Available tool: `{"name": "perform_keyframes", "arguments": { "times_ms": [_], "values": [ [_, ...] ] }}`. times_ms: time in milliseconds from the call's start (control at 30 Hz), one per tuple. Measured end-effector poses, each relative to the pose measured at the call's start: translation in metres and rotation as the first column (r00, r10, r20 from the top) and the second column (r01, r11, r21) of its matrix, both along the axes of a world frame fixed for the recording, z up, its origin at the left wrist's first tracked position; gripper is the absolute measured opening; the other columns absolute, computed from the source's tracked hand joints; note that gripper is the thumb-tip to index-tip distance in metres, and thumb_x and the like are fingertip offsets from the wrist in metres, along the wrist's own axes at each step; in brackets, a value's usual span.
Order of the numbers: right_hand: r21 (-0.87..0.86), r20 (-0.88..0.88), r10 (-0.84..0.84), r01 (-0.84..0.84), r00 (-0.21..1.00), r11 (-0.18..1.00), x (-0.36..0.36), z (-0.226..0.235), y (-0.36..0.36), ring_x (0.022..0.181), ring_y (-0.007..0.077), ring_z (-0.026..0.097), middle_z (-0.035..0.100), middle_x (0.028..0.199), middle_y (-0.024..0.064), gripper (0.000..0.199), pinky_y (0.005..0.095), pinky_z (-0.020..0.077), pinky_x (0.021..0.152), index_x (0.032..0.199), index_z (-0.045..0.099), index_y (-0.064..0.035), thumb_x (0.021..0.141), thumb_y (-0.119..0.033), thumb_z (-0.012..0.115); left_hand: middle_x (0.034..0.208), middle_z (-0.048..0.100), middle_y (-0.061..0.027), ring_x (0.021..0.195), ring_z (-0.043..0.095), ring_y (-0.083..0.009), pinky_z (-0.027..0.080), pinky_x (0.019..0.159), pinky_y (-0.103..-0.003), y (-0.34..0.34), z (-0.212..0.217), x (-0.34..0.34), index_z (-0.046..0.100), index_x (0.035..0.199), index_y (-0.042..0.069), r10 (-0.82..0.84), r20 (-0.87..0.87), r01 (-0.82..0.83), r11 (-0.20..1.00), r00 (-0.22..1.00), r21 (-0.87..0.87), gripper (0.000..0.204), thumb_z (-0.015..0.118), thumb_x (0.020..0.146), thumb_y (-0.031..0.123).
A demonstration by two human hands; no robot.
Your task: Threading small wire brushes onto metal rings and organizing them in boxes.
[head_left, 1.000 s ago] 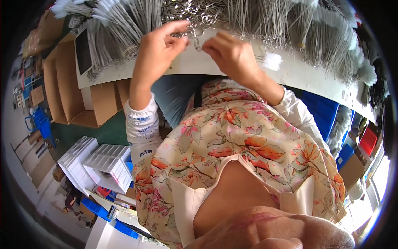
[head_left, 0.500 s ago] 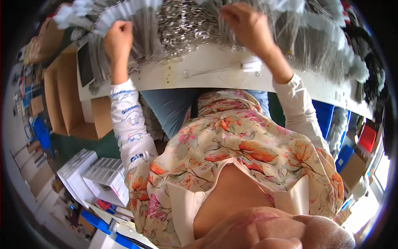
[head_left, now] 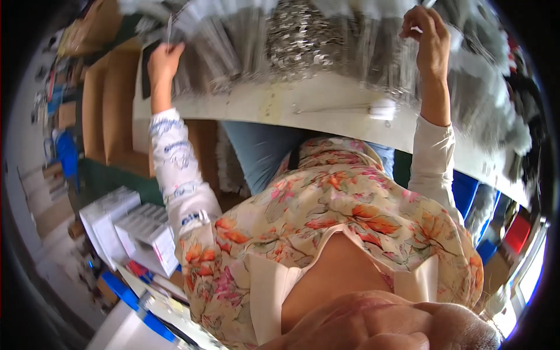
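My left hand point(head_left: 164, 65) is at the table's left end, thumb and fingertips pinched on a thin whitish strip point(head_left: 170, 27) that stands up from them. My right hand point(head_left: 431, 45) is raised over the right part of the pile, its fingers curled inward; what they hold, if anything, I cannot make out. Between the hands lie bundles of thin wire brushes point(head_left: 213, 49) with pale fluffy heads, blurred by motion. A heap of shiny metal loops point(head_left: 298, 41) fills the middle. Nearer me, a few wires with a white end point(head_left: 383, 109) lie on the tabletop.
The white table point(head_left: 256, 105) runs across in front of my lap. More pale brush bundles point(head_left: 484, 93) cover its right end. Open cardboard boxes point(head_left: 119, 111) stand at the left, with white plastic racks point(head_left: 146, 233) below. Blue and red bins point(head_left: 517, 234) are at the right.
The view has shifted, so the table appears further right. My right hand has moved right and away from the middle heap. A thin whitish strip now shows at my left fingertips.
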State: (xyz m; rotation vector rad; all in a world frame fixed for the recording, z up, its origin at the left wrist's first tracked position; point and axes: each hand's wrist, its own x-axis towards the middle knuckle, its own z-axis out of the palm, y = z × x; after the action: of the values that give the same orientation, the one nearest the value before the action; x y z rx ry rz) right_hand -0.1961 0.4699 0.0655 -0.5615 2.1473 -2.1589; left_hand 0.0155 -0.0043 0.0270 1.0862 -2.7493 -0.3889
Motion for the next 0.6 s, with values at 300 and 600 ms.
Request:
{"name": "perform_keyframes", "arguments": {
  "times_ms": [300,600],
  "values": [
    [0.360,-0.568,-0.376,0.632,0.732,0.687,-0.048,-0.019,0.156,0.052,0.0109,0.046,0.053,0.061,0.0013,0.020,0.0283,0.0382,0.050,0.081,0.063,-0.0011,0.084,-0.020,0.056,0.077,0.057,-0.0007,0.049,0.036,-0.0038,0.026,0.041,-0.020,0.001,0.004,0.026,0.063,0.105,0.005,0.334,-0.626,0.060,0.851,0.705,0.521,0.025,0.060,0.087,0.023],
    [0.839,-0.317,-0.283,0.407,0.905,0.360,-0.017,-0.019,0.138,0.059,0.0196,0.060,0.061,0.064,0.0163,0.024,0.0338,0.0470,0.058,0.080,0.066,-0.0018,0.072,-0.024,0.065,0.070,0.046,0.0038,0.051,0.030,0.0000,0.020,0.042,-0.016,0.132,0.086,-0.007,0.057,0.116,0.004,0.208,-0.720,0.310,0.798,0.662,0.516,0.033,0.054,0.092,0.025]
  ]
}}
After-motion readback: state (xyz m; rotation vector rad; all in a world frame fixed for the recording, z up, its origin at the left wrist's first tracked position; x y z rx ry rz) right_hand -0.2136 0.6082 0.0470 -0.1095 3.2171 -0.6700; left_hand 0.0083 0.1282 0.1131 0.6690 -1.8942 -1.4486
